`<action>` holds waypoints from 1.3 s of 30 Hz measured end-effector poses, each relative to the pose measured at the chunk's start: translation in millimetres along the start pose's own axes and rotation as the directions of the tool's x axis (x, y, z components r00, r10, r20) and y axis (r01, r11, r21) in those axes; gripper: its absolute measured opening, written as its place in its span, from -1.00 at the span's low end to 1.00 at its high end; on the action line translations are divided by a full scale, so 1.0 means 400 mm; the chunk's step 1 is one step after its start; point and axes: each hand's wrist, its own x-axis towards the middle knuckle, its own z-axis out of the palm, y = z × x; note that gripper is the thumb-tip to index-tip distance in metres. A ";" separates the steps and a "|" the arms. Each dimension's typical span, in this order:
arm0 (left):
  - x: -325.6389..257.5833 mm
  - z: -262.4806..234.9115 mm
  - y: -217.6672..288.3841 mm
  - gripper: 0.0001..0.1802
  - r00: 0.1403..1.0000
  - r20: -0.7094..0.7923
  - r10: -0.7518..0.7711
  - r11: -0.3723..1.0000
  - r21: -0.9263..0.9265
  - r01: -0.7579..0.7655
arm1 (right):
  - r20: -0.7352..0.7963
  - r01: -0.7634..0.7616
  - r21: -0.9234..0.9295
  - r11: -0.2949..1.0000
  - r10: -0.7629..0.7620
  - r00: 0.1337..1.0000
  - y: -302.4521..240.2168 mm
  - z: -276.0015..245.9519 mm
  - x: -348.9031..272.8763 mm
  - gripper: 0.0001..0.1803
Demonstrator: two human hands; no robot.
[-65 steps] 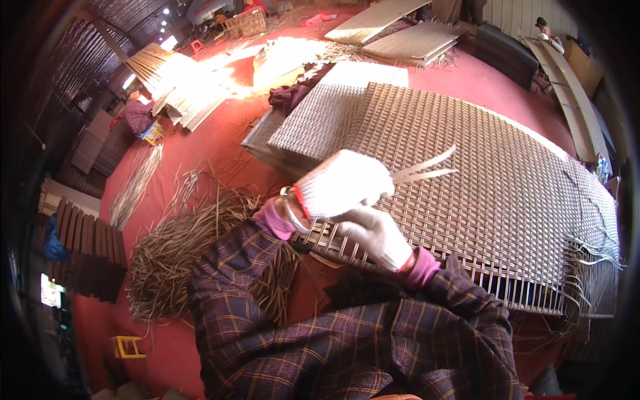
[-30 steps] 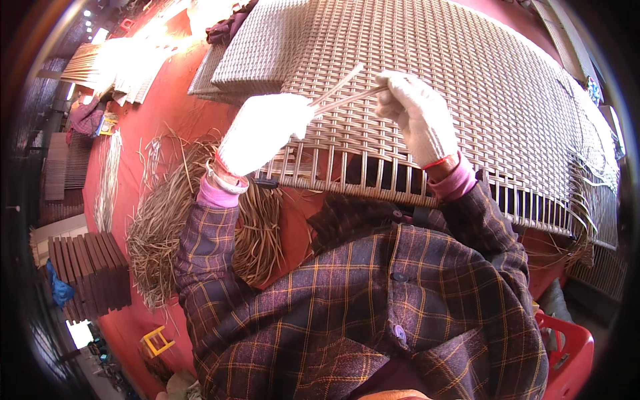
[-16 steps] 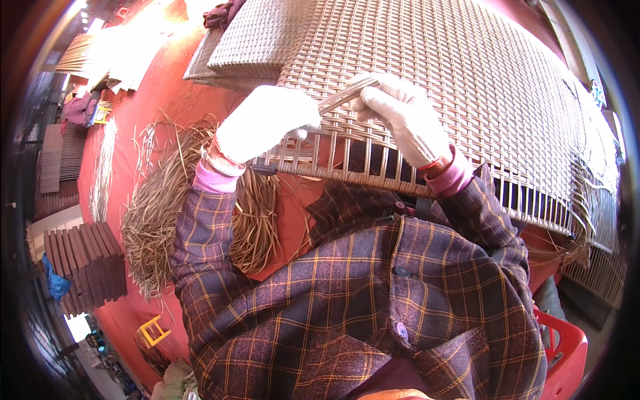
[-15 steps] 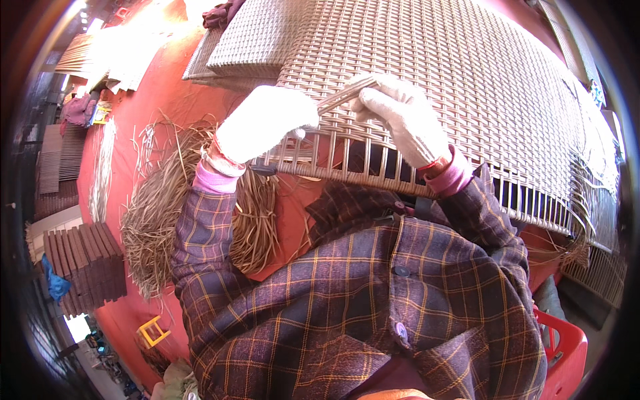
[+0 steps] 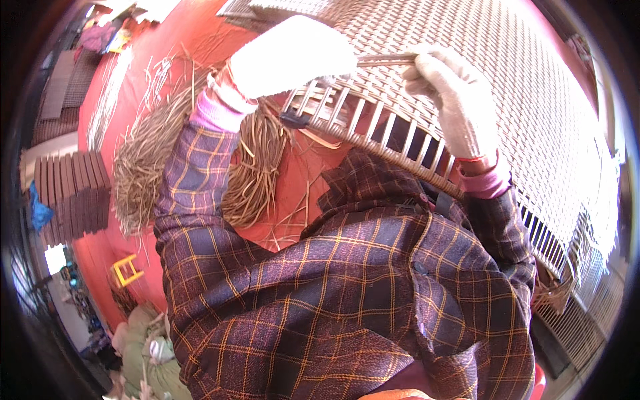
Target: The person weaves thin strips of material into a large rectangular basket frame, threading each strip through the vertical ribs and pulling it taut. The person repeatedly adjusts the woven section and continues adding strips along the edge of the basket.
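A small bundle of flat brown weaving strips [image 5: 388,60] is stretched between my hands, above a woven wicker panel [image 5: 527,87]. My left hand [image 5: 293,57], in a white glove washed out by glare, is closed at the strips' left end; its fingers barely show. My right hand [image 5: 459,97], also gloved, pinches the other end between thumb and fingers. Below the hands, the panel's near edge has bare upright rods [image 5: 387,130] along a wrapped rail, with gaps between them.
Loose bundles of brown strips [image 5: 257,167] lie on the red floor covering [image 5: 293,220] to the left. Farther left are a stack of brown slatted pieces [image 5: 73,193], a yellow plastic frame [image 5: 128,270] and a pale green cloth bundle [image 5: 143,340]. Strip ends hang loose at the panel's right end.
My hands have moved farther apart, drawing the strips out level between them. The view has shifted, so the panel appears higher and more tilted.
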 end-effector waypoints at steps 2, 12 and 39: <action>0.002 -0.028 0.007 -0.75 0.996 0.025 0.083 0.988 0.130 -0.086 | 0.077 0.034 0.008 0.999 -0.034 0.996 -0.011 0.013 0.015 -0.71; -0.028 -0.081 0.075 -0.78 0.952 -0.024 -0.306 0.949 -0.086 0.303 | 0.128 0.035 -0.076 0.996 -0.025 0.991 -0.017 0.093 0.058 -0.68; -0.030 0.010 0.004 -0.66 0.949 0.126 -0.291 0.796 -0.519 0.313 | 0.108 -0.281 -0.080 0.956 0.289 0.951 0.000 0.139 0.042 -0.75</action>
